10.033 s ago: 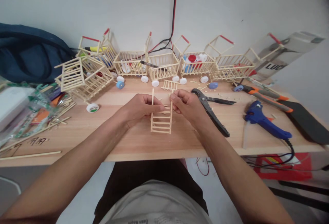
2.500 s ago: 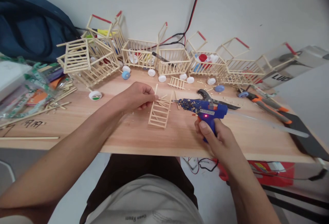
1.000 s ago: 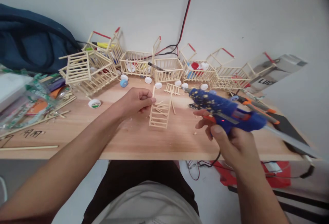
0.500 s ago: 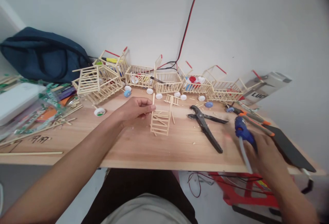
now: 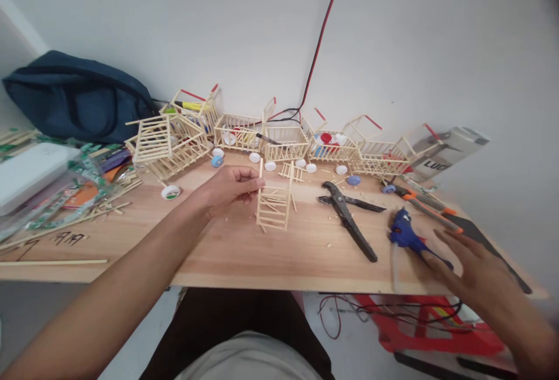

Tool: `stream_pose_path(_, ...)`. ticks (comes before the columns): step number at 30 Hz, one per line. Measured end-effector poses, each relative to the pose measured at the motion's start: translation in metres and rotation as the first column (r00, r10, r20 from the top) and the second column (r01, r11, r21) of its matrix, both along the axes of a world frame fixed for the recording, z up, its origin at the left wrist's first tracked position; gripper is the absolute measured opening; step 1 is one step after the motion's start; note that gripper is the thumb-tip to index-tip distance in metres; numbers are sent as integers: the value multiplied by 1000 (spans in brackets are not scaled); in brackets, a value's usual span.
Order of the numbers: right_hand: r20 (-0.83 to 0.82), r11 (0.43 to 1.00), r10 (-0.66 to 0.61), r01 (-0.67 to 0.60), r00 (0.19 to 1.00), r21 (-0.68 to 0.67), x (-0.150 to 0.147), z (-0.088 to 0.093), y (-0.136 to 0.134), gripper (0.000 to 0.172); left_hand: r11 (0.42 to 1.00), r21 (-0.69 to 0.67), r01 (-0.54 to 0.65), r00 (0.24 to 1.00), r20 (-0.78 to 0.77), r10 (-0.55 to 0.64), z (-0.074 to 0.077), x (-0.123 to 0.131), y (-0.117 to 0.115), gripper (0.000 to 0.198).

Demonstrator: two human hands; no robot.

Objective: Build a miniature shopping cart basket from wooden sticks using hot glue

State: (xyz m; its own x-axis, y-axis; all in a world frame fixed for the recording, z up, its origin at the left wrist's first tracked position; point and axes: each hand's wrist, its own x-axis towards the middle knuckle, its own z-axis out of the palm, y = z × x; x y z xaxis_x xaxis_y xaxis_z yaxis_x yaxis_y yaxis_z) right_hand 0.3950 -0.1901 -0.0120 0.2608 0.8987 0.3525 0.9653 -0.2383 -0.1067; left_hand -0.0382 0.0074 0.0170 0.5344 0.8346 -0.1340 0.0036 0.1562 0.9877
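My left hand point(image 5: 236, 188) pinches one upright of a small ladder-like frame of wooden sticks point(image 5: 273, 217) between thumb and fingers. The frame has several rungs low down and two bare uprights on top. At the right, a blue hot glue gun point(image 5: 404, 231) with a pale glue stick in its back lies on the table. Beside its handle, my right hand point(image 5: 474, 263) is open with fingers stretched out, slightly blurred. Between the hands lie black-handled pliers point(image 5: 349, 220), jaws toward the wall. Behind the held frame is another small stick grid point(image 5: 292, 171).
Several miniature stick shopping carts point(image 5: 286, 142) with bottle-cap wheels line the wall. A blue bag point(image 5: 82, 100), a white box point(image 5: 37, 176) and loose sticks point(image 5: 107, 208) are at left. Orange-and-black pliers point(image 5: 430, 208) and a dark flat board point(image 5: 476, 234) lie at right.
My right hand has set the glue gun down on the table and let go, opening its fingers and drawing slightly right. My left hand still holds the frame in the same place.
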Motion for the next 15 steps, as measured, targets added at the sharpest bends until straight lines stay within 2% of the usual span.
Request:
stream_pose_path(1, 3, 998, -39, 39, 999, 54, -15, 11, -1, 32, 1000, 2, -7, 1000, 4, 7, 1, 0, 0, 36)
stream_pose_path(3, -54, 994, -70, 74, 996, 80, -58, 33, 1, 29, 1000, 3, -25, 1000, 16, 24, 2, 0, -1, 36)
stream_pose_path(4, -115, 992, -42, 55, 993, 116, -82, 41, 5, 27, 999, 2, -35, 999, 21, 35, 2, 1, -1, 37)
stream_pose_path(5, -171, 976, 8, 29, 985, 216, -107, 47, 10, 24, 999, 1, -47, 999, 26, 47, 2, 1, -1, 37)
stream_pose_path(6, -228, 965, 103, -41, 968, 260, -132, 51, 17, 22, 998, 0, -58, 998, 31, 58, 2, 1, -2, 37)
stream_pose_path(10, -357, 910, 344, -216, 868, 353, -204, 47, 54, 22, 995, 3, -96, 994, 57, 96, 3, 3, -4, 40)
stream_pose_path(15, -495, 896, 416, -251, 763, 365, -239, 35, 89, 24, 994, 10, -109, 992, 70, 108, 4, 5, -6, 39)
